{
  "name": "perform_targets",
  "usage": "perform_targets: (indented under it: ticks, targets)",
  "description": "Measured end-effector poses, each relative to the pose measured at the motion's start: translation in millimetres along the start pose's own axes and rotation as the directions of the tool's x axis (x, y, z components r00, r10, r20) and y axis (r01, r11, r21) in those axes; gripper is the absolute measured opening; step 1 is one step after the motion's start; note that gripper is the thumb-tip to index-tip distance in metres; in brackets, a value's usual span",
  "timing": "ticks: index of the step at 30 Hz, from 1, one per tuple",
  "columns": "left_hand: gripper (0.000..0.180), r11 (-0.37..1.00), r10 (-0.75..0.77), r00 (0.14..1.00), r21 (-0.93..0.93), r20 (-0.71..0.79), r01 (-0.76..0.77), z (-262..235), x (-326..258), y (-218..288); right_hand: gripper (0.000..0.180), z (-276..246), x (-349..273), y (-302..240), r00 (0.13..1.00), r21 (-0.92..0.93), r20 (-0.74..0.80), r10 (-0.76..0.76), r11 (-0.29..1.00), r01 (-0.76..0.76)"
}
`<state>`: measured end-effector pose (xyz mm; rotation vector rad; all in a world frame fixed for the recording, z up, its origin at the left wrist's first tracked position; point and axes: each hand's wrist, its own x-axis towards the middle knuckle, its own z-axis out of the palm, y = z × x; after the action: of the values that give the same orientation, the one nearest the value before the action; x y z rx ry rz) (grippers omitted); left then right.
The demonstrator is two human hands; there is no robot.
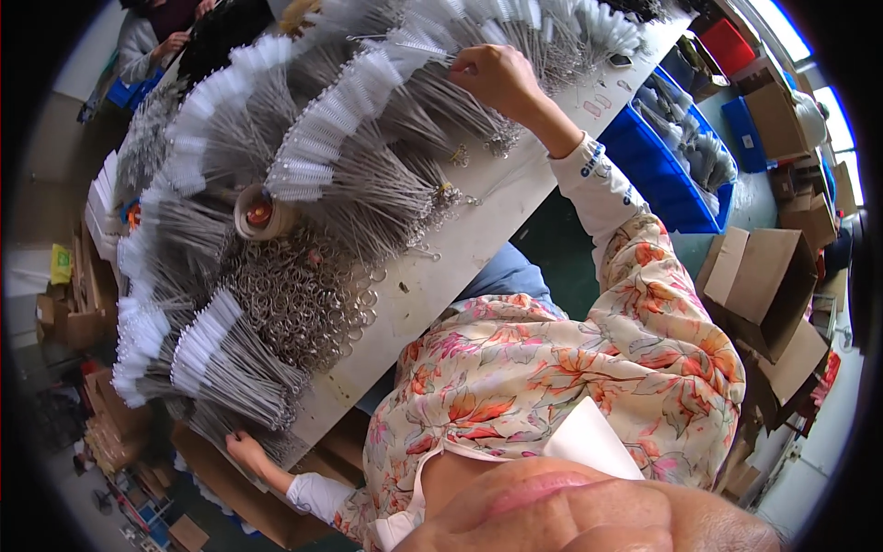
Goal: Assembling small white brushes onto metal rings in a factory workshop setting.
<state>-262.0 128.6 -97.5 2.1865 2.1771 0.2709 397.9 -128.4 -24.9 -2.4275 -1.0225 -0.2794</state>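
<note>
Many thin brushes with white bristles and twisted grey wire handles [363,207] lie in fanned bundles across the white table. At the far side, my right hand [501,81] is closed, with its fingers curled at the bristled end of one brush [421,48]. My left hand [246,451] is at the table's near left corner, beside the wire ends of a smaller brush bundle [235,359]. Its fingers are bent together, and what they hold is hidden. A heap of metal rings [299,299] lies between the bundles.
A round tub [260,213] with something red inside stands among the brushes. Right of the table, a blue crate [658,170] holds bagged brushes. Open cardboard boxes [759,285] stand farther right. Another person's hand [171,44] shows at the far left.
</note>
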Motion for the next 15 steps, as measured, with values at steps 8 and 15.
perform_targets:
  ticks: [8, 15]
  targets:
    - [0.026, 0.999, 0.006, 0.997, 0.052, 0.082, -0.011, -10, 0, 13, 0.021, -11, 19, 36, 0.998, 0.492, 0.061, 0.021, 0.869, -0.048]
    - [0.026, 0.998, -0.052, 0.998, -0.032, 0.028, 0.053, -1, 0, -5, 0.019, -26, 35, 42, 0.996, 0.929, 0.001, 0.084, 0.368, -0.032]
